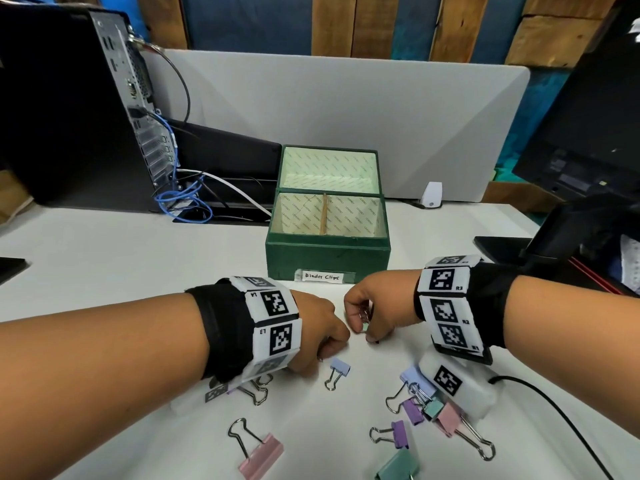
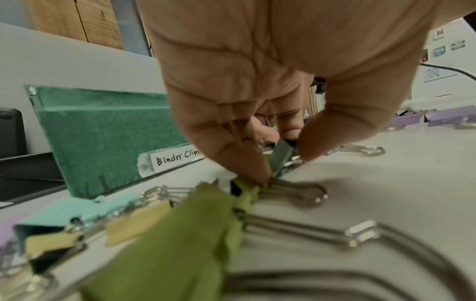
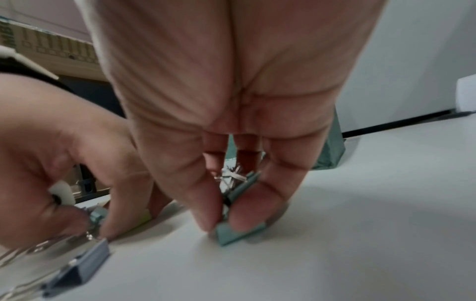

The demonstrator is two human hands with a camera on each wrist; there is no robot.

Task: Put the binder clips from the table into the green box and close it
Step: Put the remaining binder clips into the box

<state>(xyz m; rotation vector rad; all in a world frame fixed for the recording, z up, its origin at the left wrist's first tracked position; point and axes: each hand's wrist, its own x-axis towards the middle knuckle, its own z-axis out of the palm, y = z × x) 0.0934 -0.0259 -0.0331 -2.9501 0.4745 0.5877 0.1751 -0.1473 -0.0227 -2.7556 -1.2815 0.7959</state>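
The green box [image 1: 327,252] stands open mid-table with its lid raised, a "Binder Clips" label [image 1: 322,276] on its front and nothing visible inside. In front of it my left hand [image 1: 332,344] pinches a small grey-green binder clip [image 2: 280,156] between thumb and forefinger, low on the table. My right hand [image 1: 362,332] pinches a small teal clip [image 3: 239,234] against the tabletop, with more clip wire tucked behind its fingers. Loose clips lie nearer me: a lilac one [image 1: 337,370], a large pink one [image 1: 258,452] and a mixed cluster [image 1: 429,407].
A computer tower [image 1: 69,116] with blue cables [image 1: 183,199] stands at the back left, and a monitor [image 1: 588,133] at the right. A grey divider [image 1: 346,98] runs behind the box. A black cable [image 1: 554,410] crosses the table's right side.
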